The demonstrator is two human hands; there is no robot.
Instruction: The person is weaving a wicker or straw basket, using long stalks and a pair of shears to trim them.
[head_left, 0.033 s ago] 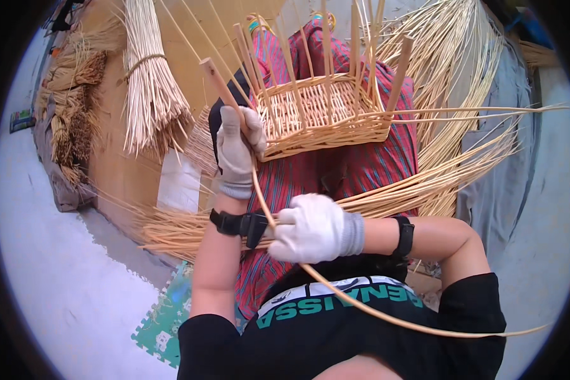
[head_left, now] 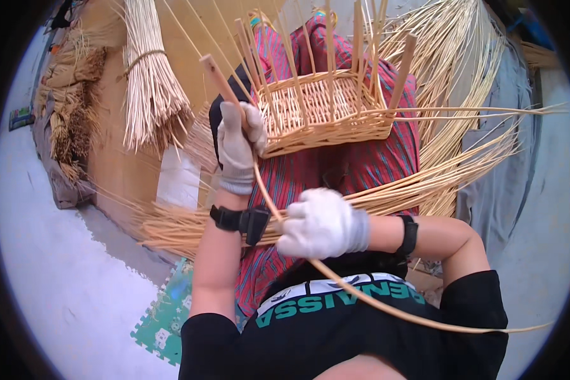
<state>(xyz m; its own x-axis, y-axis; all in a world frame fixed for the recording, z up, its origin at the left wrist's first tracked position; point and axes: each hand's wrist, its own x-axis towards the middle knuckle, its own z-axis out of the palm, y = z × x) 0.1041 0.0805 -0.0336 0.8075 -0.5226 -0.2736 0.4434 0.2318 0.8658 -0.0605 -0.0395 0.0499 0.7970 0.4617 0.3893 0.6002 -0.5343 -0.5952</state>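
A partly woven wicker basket point(head_left: 329, 134) rests on my lap, with upright stakes rising from its rim and thicker posts at its corners. My gloved left hand point(head_left: 237, 145) is closed round the near left corner, thumb along the thick wooden post point(head_left: 216, 77). From that corner a long willow rod point(head_left: 386, 306) bends down toward me. My gloved right hand point(head_left: 323, 225) is closed on this rod below the basket; its fingers are slightly blurred. The rod's free end curves off to the right across my black shirt.
Loose willow rods point(head_left: 418, 189) lie across my lap under my forearms. A tied rod bundle point(head_left: 152, 82) lies at the far left, beside darker dried bundles point(head_left: 73, 101). More long rods point(head_left: 449, 76) spread at the far right. Two rod ends point(head_left: 481, 113) stick out rightward from the basket.
My right hand has shifted a little to the right, farther from my left wrist. The basket has tilted or shifted very slightly. My left hand keeps its hold on the corner.
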